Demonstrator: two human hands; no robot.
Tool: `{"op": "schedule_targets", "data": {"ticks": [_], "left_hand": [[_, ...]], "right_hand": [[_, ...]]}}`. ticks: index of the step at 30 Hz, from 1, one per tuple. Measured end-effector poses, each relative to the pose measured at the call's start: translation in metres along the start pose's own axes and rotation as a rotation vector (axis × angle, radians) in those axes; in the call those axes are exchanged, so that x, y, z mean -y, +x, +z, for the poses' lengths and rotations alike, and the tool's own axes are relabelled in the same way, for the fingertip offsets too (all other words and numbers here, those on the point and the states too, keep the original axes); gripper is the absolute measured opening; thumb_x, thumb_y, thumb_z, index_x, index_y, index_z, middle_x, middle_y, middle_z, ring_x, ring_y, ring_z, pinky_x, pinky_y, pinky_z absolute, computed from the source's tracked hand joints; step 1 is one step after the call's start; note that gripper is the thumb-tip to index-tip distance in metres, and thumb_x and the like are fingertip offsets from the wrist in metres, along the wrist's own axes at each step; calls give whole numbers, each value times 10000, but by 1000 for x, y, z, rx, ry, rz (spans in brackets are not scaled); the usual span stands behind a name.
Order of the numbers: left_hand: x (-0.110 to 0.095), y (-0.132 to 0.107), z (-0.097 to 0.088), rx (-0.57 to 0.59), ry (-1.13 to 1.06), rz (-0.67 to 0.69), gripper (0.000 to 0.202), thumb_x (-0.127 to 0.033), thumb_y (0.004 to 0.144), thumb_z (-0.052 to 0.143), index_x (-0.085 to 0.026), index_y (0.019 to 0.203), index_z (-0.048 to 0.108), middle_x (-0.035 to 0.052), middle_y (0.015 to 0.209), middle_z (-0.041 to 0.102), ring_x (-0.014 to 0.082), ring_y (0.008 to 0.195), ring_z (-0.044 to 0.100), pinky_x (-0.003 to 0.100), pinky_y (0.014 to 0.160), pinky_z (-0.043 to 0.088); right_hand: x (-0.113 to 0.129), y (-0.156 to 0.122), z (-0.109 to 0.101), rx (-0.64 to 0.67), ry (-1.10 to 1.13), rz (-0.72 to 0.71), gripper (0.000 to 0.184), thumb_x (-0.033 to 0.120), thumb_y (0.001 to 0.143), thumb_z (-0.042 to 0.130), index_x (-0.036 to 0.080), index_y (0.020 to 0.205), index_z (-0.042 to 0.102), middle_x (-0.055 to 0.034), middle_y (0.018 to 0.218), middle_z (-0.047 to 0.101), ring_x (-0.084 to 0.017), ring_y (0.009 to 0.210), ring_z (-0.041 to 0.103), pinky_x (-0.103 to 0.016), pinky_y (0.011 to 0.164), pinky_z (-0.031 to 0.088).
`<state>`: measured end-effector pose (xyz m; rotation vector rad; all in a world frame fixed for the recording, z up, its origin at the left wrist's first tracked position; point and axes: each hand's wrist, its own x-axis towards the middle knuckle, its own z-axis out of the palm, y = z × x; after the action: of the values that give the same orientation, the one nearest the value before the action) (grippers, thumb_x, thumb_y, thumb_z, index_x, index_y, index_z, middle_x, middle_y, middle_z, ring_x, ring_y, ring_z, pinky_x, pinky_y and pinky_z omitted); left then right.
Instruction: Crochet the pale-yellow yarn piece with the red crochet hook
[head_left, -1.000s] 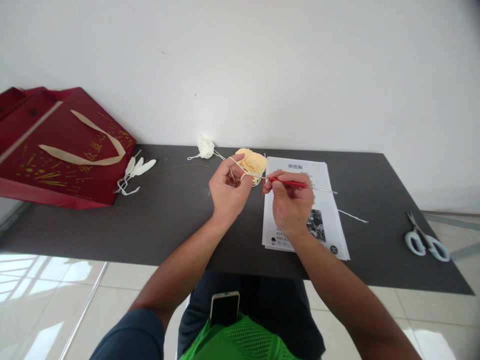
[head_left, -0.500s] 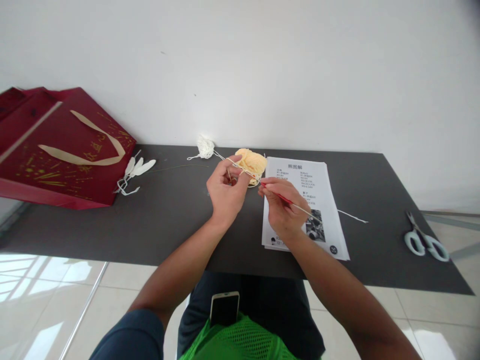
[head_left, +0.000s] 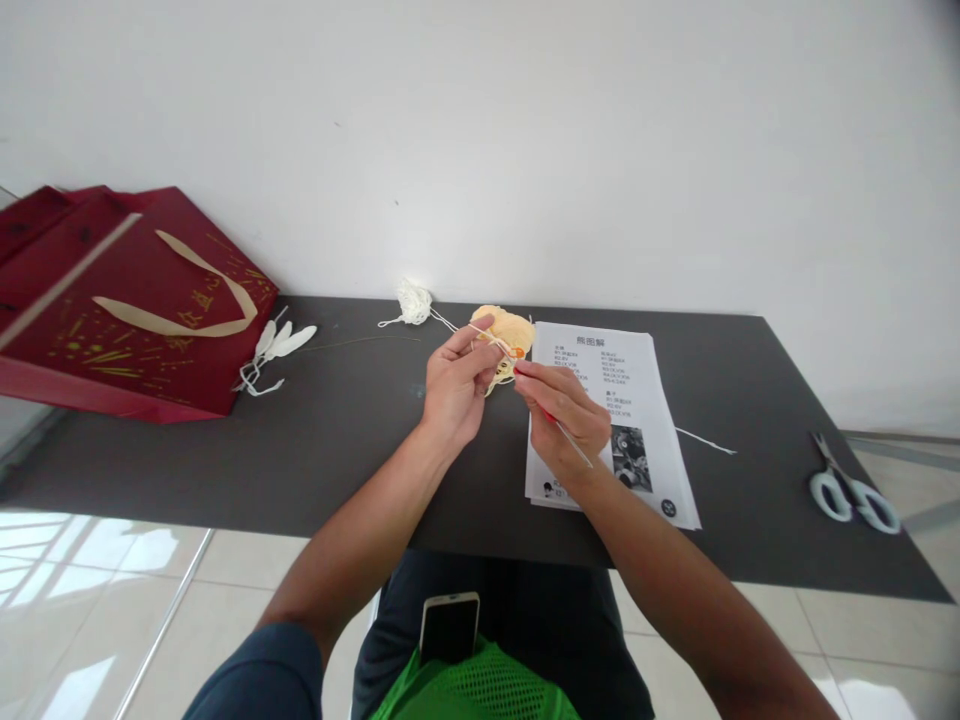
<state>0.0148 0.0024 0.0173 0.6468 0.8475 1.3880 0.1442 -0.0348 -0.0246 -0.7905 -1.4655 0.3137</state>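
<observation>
Red-handled hook (head_left: 576, 446): over the left edge of the printed sheets (head_left: 664, 460), pinched in the fingers of the right hand (head_left: 568, 420). Left hand (head_left: 457, 385): thumb and fingers closed on a pale strand (head_left: 489, 336), beside the yellow yarn (head_left: 510, 325). Work surface: dark-grey table (head_left: 337, 430), scissors (head_left: 838, 470) at right, red bag (head_left: 135, 280) at left. Room: white wall (head_left: 562, 150) behind, glossy pale tiled floor (head_left: 232, 570) below

On the worktop (head_left: 345, 440), before the wall (head_left: 600, 150), a bag (head_left: 150, 345) sits at the left end, stringed pieces (head_left: 289, 342) beside it. Farther right come a yarn ball (head_left: 413, 302), a yarn bundle (head_left: 511, 326) behind the left hand (head_left: 456, 388), papers (head_left: 649, 400) beneath the right hand (head_left: 568, 415), and scissors (head_left: 841, 477) near the right end.
</observation>
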Motion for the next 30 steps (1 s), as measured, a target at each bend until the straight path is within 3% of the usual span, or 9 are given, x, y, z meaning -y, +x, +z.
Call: {"op": "schedule_targets", "data": {"ticks": [5, 11, 15, 19, 24, 27, 30], "left_hand": [[-2, 1, -2, 28, -22, -87, 485, -164, 643, 814, -170, 1120, 723, -81, 612, 508, 8, 443, 305, 189, 429, 207], [1, 4, -4, 74, -34, -57, 475, -138, 647, 817, -151, 1116, 743, -104, 514, 442, 7, 421, 287, 186, 439, 202], [1, 5, -5, 98, 2, -52, 478, -143, 642, 830, -154, 1113, 752, -100, 510, 451, 11, 426, 307, 193, 454, 213], [1, 5, -6, 116, 87, -33, 472, -156, 632, 833, -152, 1098, 757, -102, 503, 457, 17, 427, 315, 203, 463, 221], [6, 8, -8, 38, 231, 60, 482, -128, 602, 806, -147, 1082, 756, -69, 571, 592, 38, 464, 420, 204, 502, 318], [10, 6, -7, -36, 339, 185, 458, -117, 612, 770, -145, 1069, 760, -50, 624, 645, 67, 527, 518, 216, 554, 404], [13, 2, -7, -66, 451, 360, 403, -99, 652, 717, -158, 1046, 773, -57, 623, 616, 61, 527, 482, 211, 544, 394]], "right_hand": [[2, 2, 0, -20, 62, 77, 347, 121, 858, 727, 384, 1074, 794, -16, 1124, 812, -224, 938, 756, -455, 829, 639], [2, 10, 7, -180, 390, 399, 186, 159, 851, 752, 303, 964, 782, 2, 1015, 802, -137, 694, 716, -333, 648, 621], [-5, 16, 7, -195, 521, 509, 128, 230, 844, 768, 267, 954, 715, 6, 969, 781, -121, 694, 701, -303, 651, 611], [-8, 21, 1, -163, 542, 490, 138, 252, 845, 772, 261, 911, 651, 16, 955, 754, -99, 657, 663, -280, 625, 574], [-4, 21, -6, -138, 357, 403, 137, 248, 860, 762, 259, 912, 636, 9, 951, 740, -100, 646, 641, -282, 612, 542], [1, 17, -6, -133, 271, 335, 112, 247, 878, 741, 260, 929, 642, 0, 957, 739, -108, 668, 644, -284, 614, 533], [5, 16, -3, -157, 264, 371, 108, 251, 885, 734, 255, 931, 637, 2, 956, 737, -100, 642, 627, -278, 603, 526]]}}
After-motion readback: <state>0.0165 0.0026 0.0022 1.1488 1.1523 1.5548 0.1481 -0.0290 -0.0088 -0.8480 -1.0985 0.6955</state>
